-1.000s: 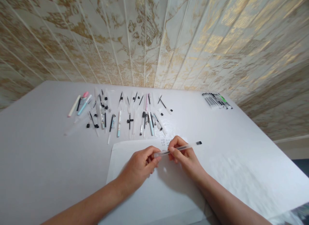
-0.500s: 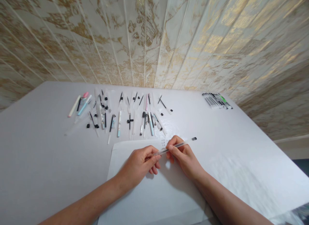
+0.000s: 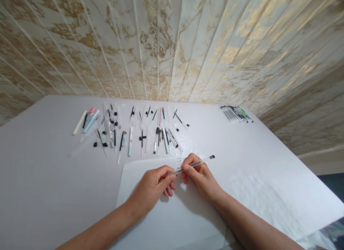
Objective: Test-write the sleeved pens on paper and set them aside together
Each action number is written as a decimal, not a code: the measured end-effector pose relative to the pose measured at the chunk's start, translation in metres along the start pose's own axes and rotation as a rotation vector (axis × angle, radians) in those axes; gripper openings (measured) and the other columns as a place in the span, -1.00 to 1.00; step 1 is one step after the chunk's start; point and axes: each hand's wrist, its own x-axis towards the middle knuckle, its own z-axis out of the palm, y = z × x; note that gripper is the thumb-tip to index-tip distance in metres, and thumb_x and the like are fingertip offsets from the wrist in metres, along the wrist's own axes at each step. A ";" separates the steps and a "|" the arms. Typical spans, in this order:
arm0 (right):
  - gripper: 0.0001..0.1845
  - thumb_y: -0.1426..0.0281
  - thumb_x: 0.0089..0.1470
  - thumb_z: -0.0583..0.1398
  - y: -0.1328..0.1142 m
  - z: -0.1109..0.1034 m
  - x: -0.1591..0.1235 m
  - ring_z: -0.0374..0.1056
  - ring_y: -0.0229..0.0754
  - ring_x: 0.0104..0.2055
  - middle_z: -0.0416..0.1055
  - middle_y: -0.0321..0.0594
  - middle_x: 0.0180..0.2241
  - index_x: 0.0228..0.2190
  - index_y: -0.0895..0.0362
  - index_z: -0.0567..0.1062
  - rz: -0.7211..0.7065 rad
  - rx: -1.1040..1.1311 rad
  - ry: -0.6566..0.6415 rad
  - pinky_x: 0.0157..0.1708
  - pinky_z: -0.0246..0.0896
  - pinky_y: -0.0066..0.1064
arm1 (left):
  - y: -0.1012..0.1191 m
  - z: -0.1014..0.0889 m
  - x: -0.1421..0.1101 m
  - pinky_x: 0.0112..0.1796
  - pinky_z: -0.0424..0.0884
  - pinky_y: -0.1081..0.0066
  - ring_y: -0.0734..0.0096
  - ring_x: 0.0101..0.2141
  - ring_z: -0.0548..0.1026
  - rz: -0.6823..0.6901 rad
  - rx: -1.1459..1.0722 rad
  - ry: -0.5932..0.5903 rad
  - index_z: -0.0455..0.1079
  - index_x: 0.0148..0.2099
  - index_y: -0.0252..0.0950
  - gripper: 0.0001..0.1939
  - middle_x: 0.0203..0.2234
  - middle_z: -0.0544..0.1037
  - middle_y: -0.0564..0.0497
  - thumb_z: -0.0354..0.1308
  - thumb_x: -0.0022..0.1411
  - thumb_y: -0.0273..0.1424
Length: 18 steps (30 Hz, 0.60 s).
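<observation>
Held slantwise above the paper is a clear-barrelled pen with a dark refill inside and a black end at the upper right. My left hand pinches its lower left end between thumb and fingers, and the tip is hidden there. My right hand grips the barrel near its middle, thumb on top. Under both hands lies a large white sheet of paper, with a few small handwritten marks near its top edge, partly covered by the right hand.
Beyond the paper, pen parts are spread over the white table: refills, clear barrels, black caps. Pastel pens lie at the left. A row of assembled pens lies at the back right. A patterned wall borders the far edge.
The whole view has shifted slightly, so table and hands appear a little lower and further left. Both hands keep the same hold on the pen.
</observation>
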 end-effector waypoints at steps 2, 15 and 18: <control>-0.68 0.15 0.14 0.20 -0.002 0.003 0.001 0.25 -0.33 -0.56 0.37 -0.36 -0.57 -0.43 0.13 0.30 0.003 0.018 -0.004 -0.49 0.12 -0.48 | 0.000 0.001 0.001 -0.48 0.38 0.48 0.48 -0.56 0.46 0.008 -0.001 0.012 0.43 -0.32 -0.29 -0.75 -0.56 0.49 0.09 0.04 0.28 -0.25; -0.67 0.13 0.07 0.23 -0.010 0.001 0.006 0.36 -0.28 -0.45 0.44 -0.23 -0.41 -0.37 0.17 0.41 -0.058 0.113 0.032 -0.37 0.23 -0.41 | -0.008 0.005 0.005 -0.51 0.36 0.47 0.43 -0.58 0.44 0.042 0.076 0.021 0.42 -0.28 -0.28 -0.56 -0.58 0.47 0.06 0.05 0.19 0.01; -0.68 0.14 0.06 0.24 -0.015 -0.010 0.009 0.36 -0.30 -0.47 0.45 -0.24 -0.40 -0.36 0.16 0.42 -0.032 0.171 0.116 -0.39 0.23 -0.42 | -0.008 0.005 0.005 -0.49 0.36 0.46 0.42 -0.56 0.44 0.058 0.107 0.024 0.42 -0.27 -0.28 -0.55 -0.57 0.48 0.06 0.02 0.20 0.03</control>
